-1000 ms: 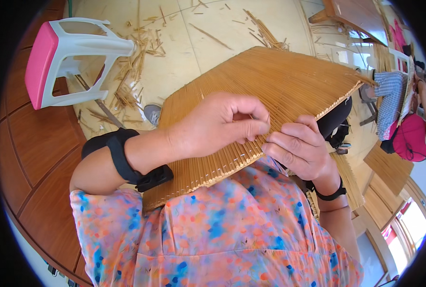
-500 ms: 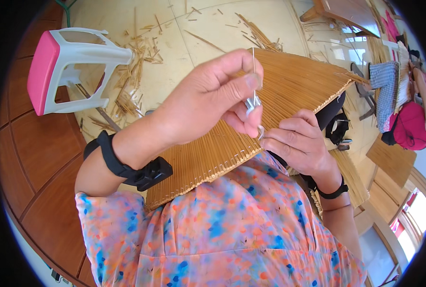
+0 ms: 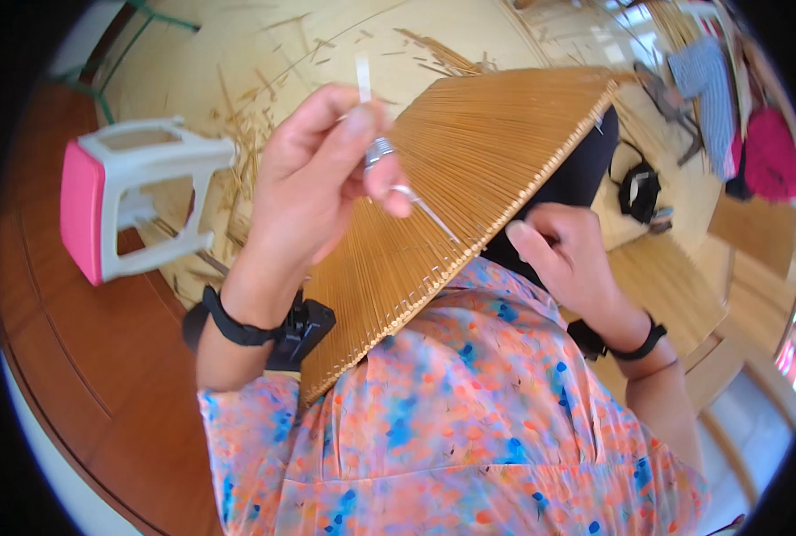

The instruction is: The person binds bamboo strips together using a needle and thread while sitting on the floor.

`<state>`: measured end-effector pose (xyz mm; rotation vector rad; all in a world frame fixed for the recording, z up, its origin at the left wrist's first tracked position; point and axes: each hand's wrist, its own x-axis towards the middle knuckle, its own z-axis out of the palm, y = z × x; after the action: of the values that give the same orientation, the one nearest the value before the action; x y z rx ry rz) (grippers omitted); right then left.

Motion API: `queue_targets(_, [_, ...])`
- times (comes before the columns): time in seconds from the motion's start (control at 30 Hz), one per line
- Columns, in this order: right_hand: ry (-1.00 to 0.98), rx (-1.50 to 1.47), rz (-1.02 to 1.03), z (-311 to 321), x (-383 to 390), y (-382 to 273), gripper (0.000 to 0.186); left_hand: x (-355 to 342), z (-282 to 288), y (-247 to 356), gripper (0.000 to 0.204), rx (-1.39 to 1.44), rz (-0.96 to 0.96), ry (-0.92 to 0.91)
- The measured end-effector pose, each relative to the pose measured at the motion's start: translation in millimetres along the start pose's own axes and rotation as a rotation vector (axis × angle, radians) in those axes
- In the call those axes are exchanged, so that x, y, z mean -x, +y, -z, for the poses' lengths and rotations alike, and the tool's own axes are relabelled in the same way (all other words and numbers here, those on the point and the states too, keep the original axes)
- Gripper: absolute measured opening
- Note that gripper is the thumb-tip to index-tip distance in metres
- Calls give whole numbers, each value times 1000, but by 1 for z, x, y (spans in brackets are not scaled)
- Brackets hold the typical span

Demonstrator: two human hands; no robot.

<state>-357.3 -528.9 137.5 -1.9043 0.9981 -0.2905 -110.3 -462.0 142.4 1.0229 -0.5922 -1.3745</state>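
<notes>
A fan-shaped panel (image 3: pixel 496 134) of thin brown stalks lies slanting across my lap, with short pale stitches along its near edge. Above its left part is my left hand (image 3: pixel 313 174), thumb and forefinger pinching a needle (image 3: pixel 363 79) that points up and is smeared by motion. A ribbed silver thimble (image 3: pixel 379 153) sits on one of its fingers. Pale thread (image 3: pixel 434 217) runs taut from this hand down to the stitched edge. Just beyond that edge, on the right, my right hand (image 3: pixel 566 259) is closed, fingers curled and thumb forward, with nothing visible in it.
A white stool with a pink seat (image 3: pixel 83 212) lies on its side at the left, next to brown wooden panelling (image 3: pixel 67 357). Scattered stalk pieces (image 3: pixel 237 165) litter the floor. On the right are a black bag-like item (image 3: pixel 637 189) and a magenta bundle (image 3: pixel 778 156).
My left hand has moved left with the needle, drawing the thread out straight. My right hand has come away from the thread and closed. The view has shifted a little.
</notes>
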Motion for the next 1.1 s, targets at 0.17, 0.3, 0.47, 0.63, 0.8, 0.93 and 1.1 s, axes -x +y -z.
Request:
queue_targets(0.17, [-123,-282,-206,-14,-27,-9,55,2,16,-8,16,-39,-151,84])
queue_targets(0.3, [-166,-221,-178,-15,-28,-4,53,-3,7,-2,16,-253,-312,-78])
queue_targets(0.47, [-177,-202,-221,-17,-32,-6,52,-2,5,6,21,-345,-326,-87])
queue_targets(0.63, [-71,-102,-67,-27,-39,2,59,-6,0,19,19,-302,-383,-346])
queue_targets(0.8, [-78,-85,-98,-24,-44,-2,56,7,-14,41,7,-816,-147,-425])
queue_targets(0.93, [-121,-145,-162,-23,-44,-4,52,3,-11,42,5,-1465,-306,-390])
queue_targets(1.1, [-150,-152,-151,-20,-41,-5,48,3,-5,27,12,-1704,-552,-437])
